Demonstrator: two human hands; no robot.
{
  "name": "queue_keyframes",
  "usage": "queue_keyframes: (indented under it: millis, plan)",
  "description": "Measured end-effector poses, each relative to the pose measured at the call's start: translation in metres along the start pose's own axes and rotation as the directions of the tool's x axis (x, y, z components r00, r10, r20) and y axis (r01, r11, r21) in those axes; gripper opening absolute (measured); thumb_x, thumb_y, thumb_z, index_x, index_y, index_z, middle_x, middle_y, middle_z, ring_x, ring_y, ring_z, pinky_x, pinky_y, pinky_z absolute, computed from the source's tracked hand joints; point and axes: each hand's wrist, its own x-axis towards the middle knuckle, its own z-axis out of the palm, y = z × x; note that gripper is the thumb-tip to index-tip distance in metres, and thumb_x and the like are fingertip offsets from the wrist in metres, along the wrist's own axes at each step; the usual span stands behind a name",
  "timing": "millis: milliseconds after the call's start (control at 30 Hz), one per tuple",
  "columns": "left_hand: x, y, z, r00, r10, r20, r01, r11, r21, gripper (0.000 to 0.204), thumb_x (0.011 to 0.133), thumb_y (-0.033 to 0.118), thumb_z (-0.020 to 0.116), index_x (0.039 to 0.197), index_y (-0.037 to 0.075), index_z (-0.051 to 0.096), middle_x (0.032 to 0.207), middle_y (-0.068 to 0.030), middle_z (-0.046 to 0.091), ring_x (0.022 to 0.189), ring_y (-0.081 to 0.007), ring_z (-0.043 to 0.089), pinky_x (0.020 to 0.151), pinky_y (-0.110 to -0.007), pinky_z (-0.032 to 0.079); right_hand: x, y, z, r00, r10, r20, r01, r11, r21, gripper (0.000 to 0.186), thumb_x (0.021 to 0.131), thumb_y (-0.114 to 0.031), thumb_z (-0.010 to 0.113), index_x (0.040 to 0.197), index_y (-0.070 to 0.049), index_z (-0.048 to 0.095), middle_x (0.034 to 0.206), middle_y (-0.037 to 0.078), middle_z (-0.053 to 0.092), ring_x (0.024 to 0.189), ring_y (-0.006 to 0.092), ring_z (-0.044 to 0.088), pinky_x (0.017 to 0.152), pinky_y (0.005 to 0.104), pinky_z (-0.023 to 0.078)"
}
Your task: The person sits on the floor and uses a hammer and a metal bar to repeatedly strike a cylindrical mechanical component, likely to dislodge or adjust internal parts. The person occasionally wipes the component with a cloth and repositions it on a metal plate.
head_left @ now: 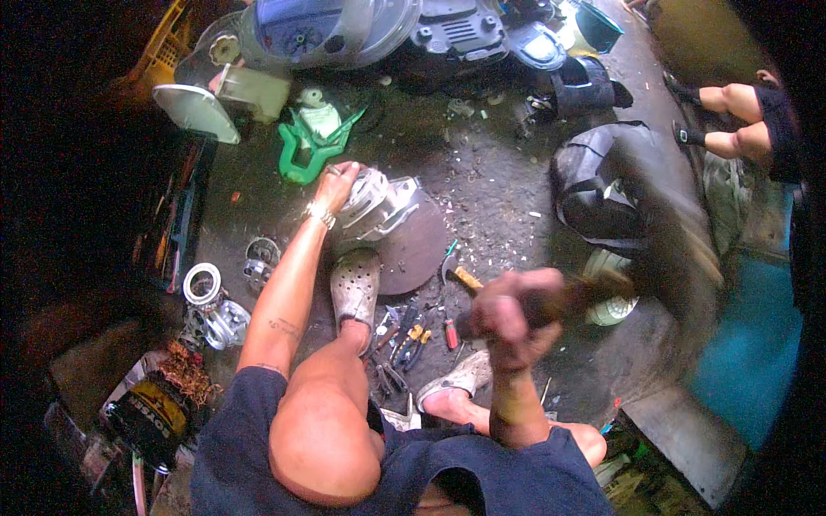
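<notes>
My left hand [342, 182] is closed round a short metal rod [335, 169], held at the left side of a silver metal casting [387, 202]. The casting sits on a round brown disc [404, 254], partly behind my left shoe [353, 288]. My right hand [516, 314] is raised at the lower right, wrapped round a dark tool handle [559, 305] that looks like a hammer's; its far end is smeared by motion. Below the disc lie a yellow-handled hammer [467, 279], a red screwdriver [450, 334] and several pliers [411, 346].
Silver metal parts [224, 318] and a tool tray [168, 211] lie at left. A green plastic piece [301, 155] and grey housings [456, 30] are beyond the disc. A black bundle [594, 172] is at right, near another person's legs [731, 138]. A blue panel [740, 353] borders the right.
</notes>
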Motion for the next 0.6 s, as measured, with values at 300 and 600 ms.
queue_keyframes:
  millis: [300, 600]
  plan:
    - [0.011, -0.006, 0.003, 0.994, 0.112, -0.006, -0.110, 0.984, 0.137, 0.037, 0.092, 0.032, 0.058, 0.105, 0.000, 0.072, 0.106, -0.0193, 0.072, 0.098, -0.0275, 0.069, 0.089, -0.037, 0.051, -0.061, 0.112, -0.055, 0.651, 0.754, -0.086, -0.640, 0.485, -0.596, 0.024, 0.086, -0.013, 0.064, 0.108, -0.003, 0.057, 0.072, 0.004, 0.059, 0.062, 0.0137, 0.055, 0.059, 0.0317, 0.045]
    - [-0.004, -0.002, -0.005, 0.994, 0.105, -0.017, -0.103, 0.991, 0.088, 0.035, 0.092, 0.032, 0.055, 0.102, 0.003, 0.072, 0.099, -0.0180, 0.072, 0.095, -0.0335, 0.069, 0.083, -0.040, 0.051, 0.005, -0.029, -0.001, 0.997, 0.072, -0.009, -0.073, 0.981, -0.181, 0.022, 0.088, -0.009, 0.066, 0.102, -0.005, 0.050, 0.073, 0.005, 0.058, 0.060, 0.0138, 0.053, 0.053, 0.0308, 0.047]
